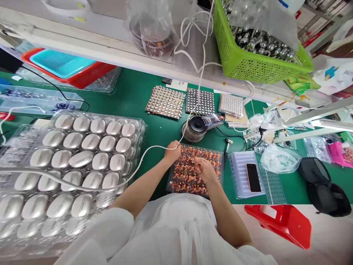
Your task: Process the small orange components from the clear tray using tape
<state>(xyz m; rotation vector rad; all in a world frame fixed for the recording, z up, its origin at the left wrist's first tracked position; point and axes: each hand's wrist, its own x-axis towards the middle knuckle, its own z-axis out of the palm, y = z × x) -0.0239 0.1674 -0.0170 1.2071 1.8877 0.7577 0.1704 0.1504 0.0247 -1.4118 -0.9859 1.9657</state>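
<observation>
Tray of small orange parts (184, 177) sits on the green bench (138, 95) right at the near edge, straight ahead of us, between the stacked clear blister trays of silver oval shells (68, 154) on our left and a clear ribbed tray (241, 173) with a dark phone (253, 177) on it to our right. Our left hand (173, 151) is at the tray's far-left corner, fingers curled tight around a white cable (138, 162) that runs off left over the shells and up toward the shelf. Our right hand (204, 169) is over the middle of the tray, fingers bent down and close together onto the orange parts; we can't tell if it's actually pinching one. Just behind the tray: a round grey and black device (196, 129) with a clear-topped piece sticking out to its right. Further back, three flat panels of small shiny round pieces (166, 102) side by side. On the shelf above: green basket (256, 64) full of shiny metal parts, a clear bag of dark coils (153, 29), a blue basket nested in a red one (68, 70). Red stool (284, 222) on the floor to our right, black bag (322, 186) on the bench edge. No readable writing or brand anywhere, too small or blurred.
</observation>
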